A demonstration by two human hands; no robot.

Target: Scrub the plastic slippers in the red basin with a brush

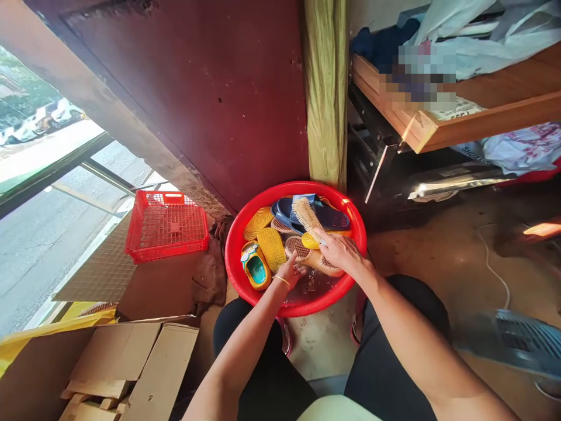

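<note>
Currently both hands work inside the red basin (234, 257), which sits on the floor between the person's knees, against the foot of the green post (325, 93). Left hand (293, 270) grips the near end of a tan slipper (313, 257) lying sole-up in the basin's near half, apparently pinning it so it cannot slide in the shallow water. Right hand (342, 250) is closed around the yellow handle of a scrub brush (309, 219), bristles pointing toward the far rim; the grip looks firm, as suits scrubbing. Other footwear shares the basin: a blue slipper (326, 215) at the far side, yellow slippers (267, 237) left of centre, and a small yellow-and-teal child's shoe (255, 266) against the left wall. They seem gathered there to soak. Left of the basin a red mesh basket (166, 225) lies on the floor; nearer the person, flattened cardboard (131, 362).
</note>
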